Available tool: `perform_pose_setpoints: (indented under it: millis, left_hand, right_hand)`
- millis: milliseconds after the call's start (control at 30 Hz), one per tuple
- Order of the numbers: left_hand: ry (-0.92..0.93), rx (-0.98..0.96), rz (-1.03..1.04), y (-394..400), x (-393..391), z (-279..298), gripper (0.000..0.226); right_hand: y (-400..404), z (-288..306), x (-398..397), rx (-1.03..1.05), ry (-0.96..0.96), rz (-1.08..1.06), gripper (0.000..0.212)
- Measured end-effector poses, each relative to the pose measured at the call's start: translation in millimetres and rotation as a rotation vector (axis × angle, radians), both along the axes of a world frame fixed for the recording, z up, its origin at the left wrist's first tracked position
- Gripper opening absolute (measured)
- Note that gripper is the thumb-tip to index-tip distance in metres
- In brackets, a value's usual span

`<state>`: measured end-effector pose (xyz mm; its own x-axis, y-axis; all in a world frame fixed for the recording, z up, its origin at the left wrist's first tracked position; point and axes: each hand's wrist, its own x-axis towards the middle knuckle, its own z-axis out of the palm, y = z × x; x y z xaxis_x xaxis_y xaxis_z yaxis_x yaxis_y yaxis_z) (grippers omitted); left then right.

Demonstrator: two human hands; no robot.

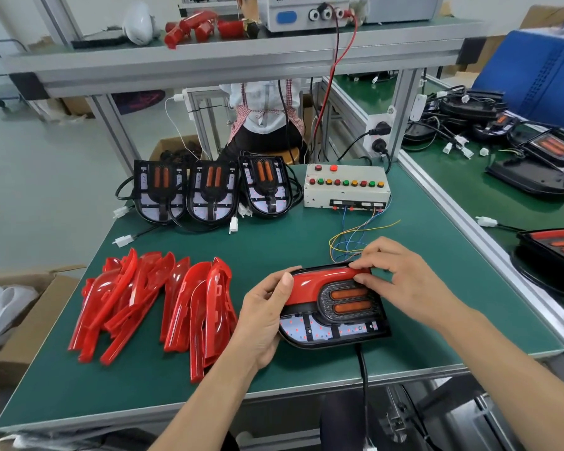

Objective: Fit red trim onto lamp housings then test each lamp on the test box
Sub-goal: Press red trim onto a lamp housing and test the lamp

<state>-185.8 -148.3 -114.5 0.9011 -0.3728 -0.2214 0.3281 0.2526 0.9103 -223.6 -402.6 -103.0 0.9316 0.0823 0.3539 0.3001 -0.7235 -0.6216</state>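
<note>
A black lamp housing (339, 323) with two orange lenses lies on the green mat near the front edge. A red trim (319, 281) sits along its top side. My left hand (264, 317) grips the housing's left end, thumb on the trim. My right hand (401, 281) pinches the trim's right end against the housing. A pile of loose red trims (153, 301) lies to the left. Three bare housings (212, 190) stand in a row at the back. The white test box (345, 187) with coloured buttons stands at the back right.
Thin coloured wires (355, 236) run from the test box toward my right hand. The housing's black cable (362, 366) hangs over the front edge. More lamps (534, 151) lie on the right-hand bench. A person sits behind the bench. A cardboard box (23, 307) stands at the left.
</note>
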Motion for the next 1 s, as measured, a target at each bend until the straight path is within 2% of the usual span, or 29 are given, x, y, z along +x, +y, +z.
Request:
perform_pose_setpoints:
  millis: [167, 267, 400, 500, 633, 900, 1000]
  left_hand:
    - [-0.025, -0.027, 0.024, -1, 1, -2, 0.045]
    - [-0.035, -0.056, 0.021, 0, 1, -3, 0.043]
    - [-0.053, -0.07, 0.004, 2, 1, -5, 0.035]
    - [-0.063, -0.076, 0.004, 2, 2, -6, 0.035]
    - [-0.069, -0.089, -0.01, 3, 1, -9, 0.041]
    - [-0.078, -0.015, -0.067, 5, 1, -8, 0.047]
    - [-0.056, -0.025, -0.084, 9, 1, -8, 0.042]
  right_hand:
    - [16, -12, -11, 0.311, 0.023, -0.211, 0.015]
    - [31, -19, -12, 0.548, 0.064, -0.347, 0.022]
    - [42, -21, -14, 1.042, 0.202, -0.358, 0.023]
    - [41, -17, -14, 1.251, 0.353, -0.27, 0.036]
    - [39, -9, -15, 1.347, 0.488, -0.144, 0.036]
    - [50, -14, -16, 1.386, 0.342, -0.217, 0.03]
    - [50, -15, -16, 1.403, 0.329, -0.234, 0.029]
